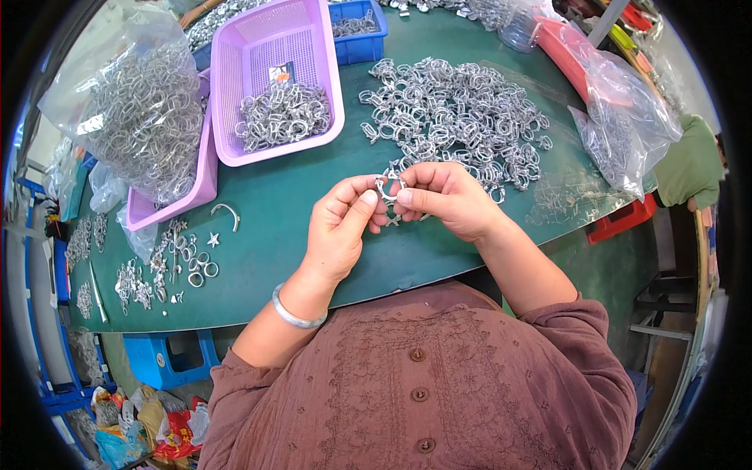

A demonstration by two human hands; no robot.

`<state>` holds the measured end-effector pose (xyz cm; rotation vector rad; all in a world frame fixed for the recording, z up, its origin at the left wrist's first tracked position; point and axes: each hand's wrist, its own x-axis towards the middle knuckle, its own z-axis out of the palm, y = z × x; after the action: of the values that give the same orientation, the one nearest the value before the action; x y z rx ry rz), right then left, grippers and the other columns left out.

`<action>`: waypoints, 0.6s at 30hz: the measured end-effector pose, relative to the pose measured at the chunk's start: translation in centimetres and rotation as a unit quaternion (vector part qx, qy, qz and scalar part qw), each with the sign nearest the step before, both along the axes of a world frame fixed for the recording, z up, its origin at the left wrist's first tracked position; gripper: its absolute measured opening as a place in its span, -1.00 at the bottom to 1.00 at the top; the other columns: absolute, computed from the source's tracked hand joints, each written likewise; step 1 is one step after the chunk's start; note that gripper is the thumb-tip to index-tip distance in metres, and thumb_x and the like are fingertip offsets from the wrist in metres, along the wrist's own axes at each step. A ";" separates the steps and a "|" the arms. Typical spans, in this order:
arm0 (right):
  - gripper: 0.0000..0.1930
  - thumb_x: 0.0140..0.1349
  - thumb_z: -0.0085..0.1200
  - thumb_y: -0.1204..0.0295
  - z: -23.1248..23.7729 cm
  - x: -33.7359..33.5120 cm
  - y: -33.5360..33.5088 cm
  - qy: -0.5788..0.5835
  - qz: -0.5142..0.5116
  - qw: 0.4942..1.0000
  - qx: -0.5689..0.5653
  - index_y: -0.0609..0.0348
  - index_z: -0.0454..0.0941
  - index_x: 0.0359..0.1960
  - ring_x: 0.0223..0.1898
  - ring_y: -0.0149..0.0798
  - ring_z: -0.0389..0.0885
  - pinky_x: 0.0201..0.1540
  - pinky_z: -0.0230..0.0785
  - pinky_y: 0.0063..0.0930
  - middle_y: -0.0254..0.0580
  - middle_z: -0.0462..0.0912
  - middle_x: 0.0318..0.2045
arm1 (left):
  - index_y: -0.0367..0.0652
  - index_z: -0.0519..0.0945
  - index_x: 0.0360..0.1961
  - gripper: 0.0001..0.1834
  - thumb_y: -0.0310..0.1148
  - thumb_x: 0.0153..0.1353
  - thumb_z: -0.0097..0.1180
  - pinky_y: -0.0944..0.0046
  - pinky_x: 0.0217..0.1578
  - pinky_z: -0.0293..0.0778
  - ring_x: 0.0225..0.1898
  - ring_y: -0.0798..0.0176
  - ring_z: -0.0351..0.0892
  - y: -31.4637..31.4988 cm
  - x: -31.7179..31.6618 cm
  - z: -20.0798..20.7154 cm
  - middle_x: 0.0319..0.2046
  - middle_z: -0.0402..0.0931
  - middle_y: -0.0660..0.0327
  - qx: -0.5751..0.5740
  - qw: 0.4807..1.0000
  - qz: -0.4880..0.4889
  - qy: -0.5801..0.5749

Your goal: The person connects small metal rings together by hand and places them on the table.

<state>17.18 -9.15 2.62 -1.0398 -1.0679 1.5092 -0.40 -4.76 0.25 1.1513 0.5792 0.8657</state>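
My left hand [342,227] and my right hand [448,202] meet over the near part of the green table. Between them they pinch a small silver metal ring [381,186], held upright by thumbs and fingertips. The fingers hide part of it. Just below the fingertips shows a small star-shaped silver piece [393,222]; whether it is attached to the ring I cannot tell. Right beyond my hands spreads a big pile of silver ring-like metal parts [462,113].
A pink plastic basket [222,94] with more metal parts leans at the far left. Beside it, a bulging clear bag [145,117] rests in another pink basket [176,205]. Loose rings [195,279] lie at left. A blue bin [363,41] stands behind; a red tray [560,51] lies far right.
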 end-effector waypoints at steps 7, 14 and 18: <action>-0.86 0.16 0.10 0.38 0.1 0.1 0.0 -0.009 0.000 1.000 -0.003 0.19 0.54 -0.36 -0.47 -0.55 0.48 -0.39 0.28 -0.69 -0.39 0.57 -0.49 | -0.24 0.48 -0.13 -0.80 -0.44 0.28 -0.12 0.48 -0.43 0.38 -0.46 0.47 0.45 0.1 0.0 -0.2 -0.42 0.50 0.29 -0.002 1.000 -0.008 -0.011; -0.86 0.16 0.09 0.38 0.4 0.1 -0.1 -0.020 -0.002 1.000 -0.009 0.20 0.54 -0.35 -0.47 -0.55 0.48 -0.39 0.28 -0.69 -0.40 0.57 -0.49 | -0.25 0.48 -0.13 -0.80 -0.45 0.27 -0.13 0.49 -0.43 0.39 -0.46 0.47 0.45 0.0 0.0 -0.2 -0.42 0.50 0.29 -0.012 1.000 -0.008 -0.008; -0.85 0.16 0.09 0.38 0.5 0.2 -0.1 -0.017 0.003 1.000 -0.002 0.20 0.53 -0.34 -0.48 -0.56 0.46 -0.39 0.28 -0.69 -0.40 0.56 -0.50 | -0.25 0.48 -0.13 -0.79 -0.46 0.27 -0.13 0.49 -0.43 0.38 -0.46 0.47 0.45 0.0 0.0 0.0 -0.43 0.49 0.29 -0.017 1.000 -0.008 -0.002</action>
<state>17.35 -9.29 3.12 -1.0693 -1.0916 1.5044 -0.38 -4.78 0.23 1.1210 0.5788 0.8407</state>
